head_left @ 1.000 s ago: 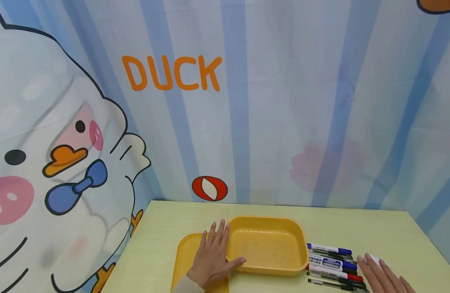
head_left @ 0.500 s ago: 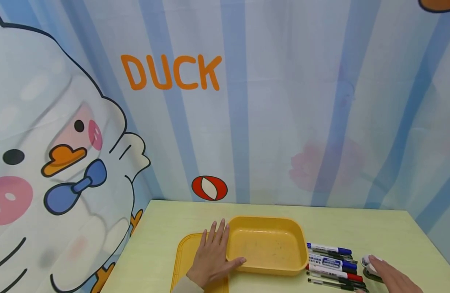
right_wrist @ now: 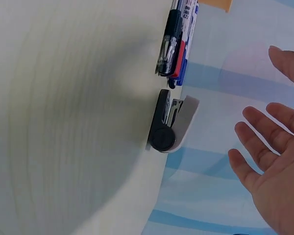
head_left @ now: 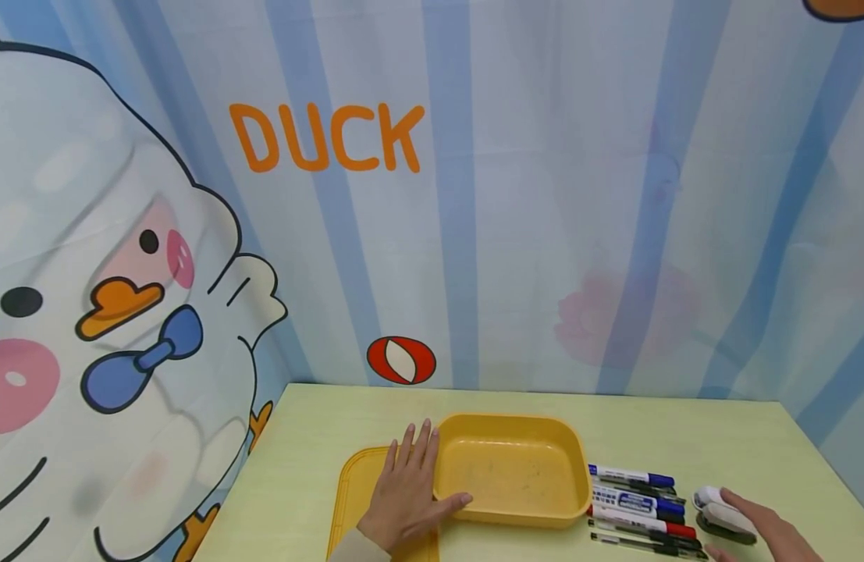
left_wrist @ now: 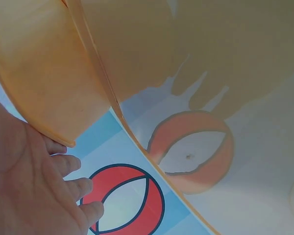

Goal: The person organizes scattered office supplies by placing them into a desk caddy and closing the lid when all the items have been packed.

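My left hand [head_left: 407,496] lies with spread fingers across the yellow lid-like tray [head_left: 350,492], its fingers and thumb at the left side of the yellow plastic box [head_left: 512,524]. In the left wrist view, the fingers of the left hand [left_wrist: 34,181] are beside the box's wall [left_wrist: 44,68]. At the right, my right hand [head_left: 779,531] hovers by a white and dark stapler [head_left: 727,524]. The right wrist view shows that hand [right_wrist: 279,156] with extended fingers, apart from the stapler [right_wrist: 169,125]. A small white round object [head_left: 705,497] sits behind the stapler, partly hidden.
Between the box and the stapler lie several pens and markers, among them a blue-capped marker [head_left: 631,476], a red-capped marker [head_left: 642,523] and a black pen [head_left: 645,545]. The pale table [head_left: 720,437] ends at a striped cloth backdrop [head_left: 516,234].
My right hand has moved right and drawn back from over the stapler and the white round object, uncovering both. The left hand has stayed at the box.
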### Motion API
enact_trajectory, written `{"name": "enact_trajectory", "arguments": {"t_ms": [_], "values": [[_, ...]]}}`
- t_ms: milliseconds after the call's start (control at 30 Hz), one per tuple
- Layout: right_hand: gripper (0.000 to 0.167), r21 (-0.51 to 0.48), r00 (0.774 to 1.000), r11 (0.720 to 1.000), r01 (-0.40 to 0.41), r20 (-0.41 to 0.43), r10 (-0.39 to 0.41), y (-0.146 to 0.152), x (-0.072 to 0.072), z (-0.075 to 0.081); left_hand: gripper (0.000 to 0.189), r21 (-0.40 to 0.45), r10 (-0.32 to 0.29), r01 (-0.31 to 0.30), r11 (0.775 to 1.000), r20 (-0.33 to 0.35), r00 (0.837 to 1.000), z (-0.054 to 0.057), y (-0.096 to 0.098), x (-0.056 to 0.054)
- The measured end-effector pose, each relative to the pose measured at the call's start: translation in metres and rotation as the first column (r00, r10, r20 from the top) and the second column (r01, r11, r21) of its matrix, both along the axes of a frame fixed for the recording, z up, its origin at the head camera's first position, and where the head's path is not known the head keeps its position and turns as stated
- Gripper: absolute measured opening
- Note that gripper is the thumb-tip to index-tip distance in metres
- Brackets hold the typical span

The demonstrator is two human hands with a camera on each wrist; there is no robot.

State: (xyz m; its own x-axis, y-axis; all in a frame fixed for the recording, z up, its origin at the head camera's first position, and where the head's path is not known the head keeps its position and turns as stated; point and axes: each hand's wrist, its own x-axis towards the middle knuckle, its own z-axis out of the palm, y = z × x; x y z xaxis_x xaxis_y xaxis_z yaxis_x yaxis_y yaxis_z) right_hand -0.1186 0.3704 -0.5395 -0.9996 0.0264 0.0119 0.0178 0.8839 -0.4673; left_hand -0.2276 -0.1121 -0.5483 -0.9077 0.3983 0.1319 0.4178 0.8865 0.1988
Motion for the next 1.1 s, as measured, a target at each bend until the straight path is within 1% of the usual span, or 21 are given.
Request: {"name": "enact_trajectory", "arguments": {"t_ms": [67, 100, 133, 200, 233, 300, 367, 433, 467, 533, 600, 667, 733, 867, 967, 1100], "values": [[0.080, -0.011, 0.996, 0.999, 0.031, -0.089, -0.031, 0.000, 0.003, -0.005, 0.103, 0.004, 0.000, 0.000, 1.000, 0.001, 1.000, 0.000, 0.000, 0.000], [0.079, -0.017, 0.987, 0.999, 0.047, -0.153, -0.050, 0.000, 0.006, -0.009, 0.103, 0.005, -0.001, 0.001, 1.000, 0.000, 1.000, 0.000, 0.000, 0.000], [0.078, -0.029, 0.978, 0.998, 0.063, -0.200, -0.067, 0.000, 0.007, -0.013, 0.103, 0.005, 0.000, 0.000, 1.000, 0.000, 1.000, 0.000, 0.000, 0.000], [0.079, -0.082, 0.962, 0.993, 0.089, -0.250, -0.107, 0.003, 0.009, -0.023, 0.103, 0.006, 0.000, 0.000, 1.000, 0.001, 1.000, 0.000, 0.000, 0.000], [0.081, -0.108, 0.961, 0.989, 0.099, -0.247, -0.123, 0.006, 0.009, -0.028, 0.103, 0.006, -0.001, 0.001, 1.000, 0.000, 1.000, 0.000, 0.000, 0.000], [0.088, -0.159, 0.971, 0.980, 0.117, -0.189, -0.147, 0.012, 0.007, -0.036, 0.103, 0.009, -0.002, 0.002, 1.000, -0.002, 1.000, 0.000, 0.001, 0.000], [0.093, -0.214, 0.982, 0.967, 0.138, -0.093, -0.161, 0.019, 0.004, -0.042, 0.103, 0.011, -0.002, 0.002, 1.000, -0.004, 1.000, 0.001, 0.001, 0.000], [0.098, -0.249, 0.987, 0.957, 0.146, -0.024, -0.157, 0.023, 0.001, -0.043, 0.103, 0.009, -0.001, 0.001, 1.000, -0.012, 1.000, 0.001, 0.000, -0.001], [0.098, -0.259, 0.988, 0.954, 0.149, -0.009, -0.156, 0.024, 0.001, -0.043, 0.103, 0.007, 0.001, -0.001, 1.000, -0.014, 1.000, 0.001, 0.000, -0.001], [0.097, -0.276, 0.988, 0.951, 0.143, -0.022, -0.155, 0.024, 0.001, -0.040, 0.103, -0.002, 0.006, -0.006, 1.000, -0.016, 1.000, 0.001, 0.000, -0.001], [0.097, -0.268, 0.987, 0.954, 0.136, -0.042, -0.152, 0.024, 0.002, -0.035, 0.104, -0.010, 0.010, -0.010, 1.000, -0.016, 1.000, 0.001, 0.000, -0.002], [0.097, -0.255, 0.987, 0.956, 0.142, -0.036, -0.156, 0.023, 0.003, -0.032, 0.104, -0.017, 0.013, -0.013, 1.000, -0.007, 1.000, 0.002, 0.000, -0.002], [0.099, -0.250, 0.988, 0.957, 0.145, -0.012, -0.153, 0.026, 0.002, -0.031, 0.104, -0.023, 0.016, -0.016, 1.000, 0.002, 1.000, 0.002, 0.000, -0.002], [0.104, -0.248, 0.988, 0.956, 0.154, 0.026, -0.152, 0.033, 0.000, -0.035, 0.104, -0.023, 0.017, -0.017, 1.000, 0.011, 1.000, 0.001, 0.001, -0.002], [0.105, -0.249, 0.987, 0.955, 0.163, 0.050, -0.156, 0.036, -0.001, -0.038, 0.105, -0.023, 0.017, -0.017, 1.000, 0.009, 1.000, 0.000, 0.001, -0.001], [0.108, -0.244, 0.984, 0.955, 0.168, 0.104, -0.146, 0.040, -0.004, -0.039, 0.105, -0.022, 0.016, -0.016, 1.000, 0.006, 1.000, -0.001, 0.002, -0.001]]}}
